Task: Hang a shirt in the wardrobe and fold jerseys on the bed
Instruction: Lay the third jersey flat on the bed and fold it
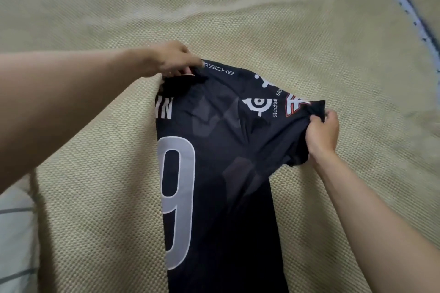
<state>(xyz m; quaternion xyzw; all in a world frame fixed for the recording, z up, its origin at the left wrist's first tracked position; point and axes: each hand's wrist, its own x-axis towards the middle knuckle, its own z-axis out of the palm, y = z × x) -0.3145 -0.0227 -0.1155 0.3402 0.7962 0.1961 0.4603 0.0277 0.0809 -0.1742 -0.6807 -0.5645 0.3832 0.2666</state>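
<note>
The jersey (221, 173) is thin black cloth, smooth with a faint sheen and slightly see-through, darker shapes showing within it. Its large 9 (177, 200) is a flat, matt grey-white print; the small logos (259, 106) near its sleeve are crisp white print. Under the jersey, the mat (95, 197) is a coarse beige weave, rough and matt. Left of the mat, pale striped cloth (14, 233) looks smooth.
</note>
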